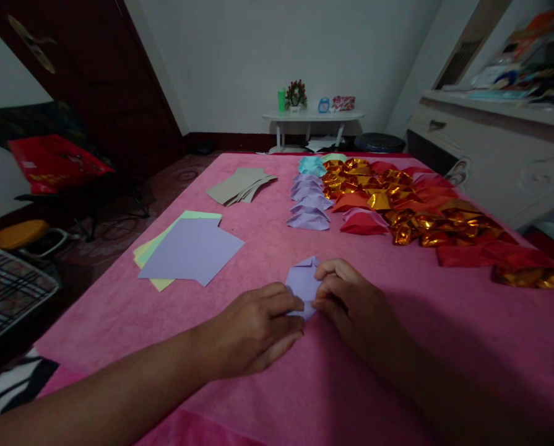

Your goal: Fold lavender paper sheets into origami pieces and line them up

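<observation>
A small, partly folded lilac paper (303, 282) lies on the pink tablecloth (267, 260) in front of me. My left hand (253, 331) rests on the cloth with its fingers pressed on the paper's lower left edge. My right hand (351, 303) is curled, pinching the paper's right side between thumb and fingers. Both hands meet at the paper's near corner.
A stack of flat sheets, lilac on top of green and yellow (188, 249), lies to the left. Grey-brown sheets (239, 186) lie further back. A row of folded lilac pieces (308, 201) runs up the middle, beside a spread of red and gold folded pieces (425, 210).
</observation>
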Demonstrator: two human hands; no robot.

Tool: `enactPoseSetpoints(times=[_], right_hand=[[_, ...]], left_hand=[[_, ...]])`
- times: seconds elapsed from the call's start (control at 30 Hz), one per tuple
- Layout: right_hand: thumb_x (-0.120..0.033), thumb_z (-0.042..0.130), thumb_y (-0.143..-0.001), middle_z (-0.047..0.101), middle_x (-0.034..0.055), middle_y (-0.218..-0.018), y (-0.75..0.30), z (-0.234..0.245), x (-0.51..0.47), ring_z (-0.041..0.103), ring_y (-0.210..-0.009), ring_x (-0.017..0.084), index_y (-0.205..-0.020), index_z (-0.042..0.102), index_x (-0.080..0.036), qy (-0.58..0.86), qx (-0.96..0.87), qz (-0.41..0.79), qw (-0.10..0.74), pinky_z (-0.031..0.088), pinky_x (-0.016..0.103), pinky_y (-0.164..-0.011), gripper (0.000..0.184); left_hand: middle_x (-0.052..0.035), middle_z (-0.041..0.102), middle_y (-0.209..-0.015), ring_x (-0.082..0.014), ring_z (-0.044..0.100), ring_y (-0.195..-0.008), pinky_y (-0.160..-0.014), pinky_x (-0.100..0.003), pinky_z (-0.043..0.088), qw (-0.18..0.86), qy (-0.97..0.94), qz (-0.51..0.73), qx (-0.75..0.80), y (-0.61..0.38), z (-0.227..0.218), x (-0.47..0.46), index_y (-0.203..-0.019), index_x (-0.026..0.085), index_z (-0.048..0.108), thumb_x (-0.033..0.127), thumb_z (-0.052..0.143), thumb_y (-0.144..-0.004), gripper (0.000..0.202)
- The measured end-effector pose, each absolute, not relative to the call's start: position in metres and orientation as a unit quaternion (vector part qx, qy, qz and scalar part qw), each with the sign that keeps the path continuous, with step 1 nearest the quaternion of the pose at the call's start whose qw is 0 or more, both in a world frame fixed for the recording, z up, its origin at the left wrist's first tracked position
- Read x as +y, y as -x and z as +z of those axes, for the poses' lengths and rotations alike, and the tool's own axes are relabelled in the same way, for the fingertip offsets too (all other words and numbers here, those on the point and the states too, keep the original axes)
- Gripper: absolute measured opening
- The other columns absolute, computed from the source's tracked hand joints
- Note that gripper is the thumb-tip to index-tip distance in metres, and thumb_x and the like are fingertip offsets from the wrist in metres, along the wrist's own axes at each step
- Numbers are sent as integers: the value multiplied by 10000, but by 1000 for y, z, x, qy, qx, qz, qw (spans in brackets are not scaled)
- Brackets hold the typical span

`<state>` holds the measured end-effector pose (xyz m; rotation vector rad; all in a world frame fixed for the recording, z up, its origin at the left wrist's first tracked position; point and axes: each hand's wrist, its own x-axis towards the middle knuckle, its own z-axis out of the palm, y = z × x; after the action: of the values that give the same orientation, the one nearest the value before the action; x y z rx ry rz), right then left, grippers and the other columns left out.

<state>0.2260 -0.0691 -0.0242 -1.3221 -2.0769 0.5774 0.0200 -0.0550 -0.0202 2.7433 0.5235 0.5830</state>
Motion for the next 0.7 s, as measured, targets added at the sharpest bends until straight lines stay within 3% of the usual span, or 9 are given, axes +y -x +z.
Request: enactPoseSetpoints(times=[0.2, 0.7], right_hand=[[-36, 509, -806, 502, 12, -836, -221, -24, -71, 483, -739, 151, -700, 473, -187, 543, -773, 204, 256, 370, 285, -657, 188], [-22, 498, -787, 497, 23, -927, -227, -27, -74, 490, -806, 147, -701, 442, -192, 503, -772, 253, 296, 386, 282, -684, 199]], left_hand=[[-116, 625, -971, -178, 548, -828, -734, -318, 460, 170, -942, 218, 189, -21, -21, -54, -942, 126, 643, 154, 472, -870, 188], [-95, 658, -915, -156, 592, -813, -800, -310, 473, 239, -910, 276, 197, -20, -22, -53, -840, 119, 638, 99, 523, -824, 117]])
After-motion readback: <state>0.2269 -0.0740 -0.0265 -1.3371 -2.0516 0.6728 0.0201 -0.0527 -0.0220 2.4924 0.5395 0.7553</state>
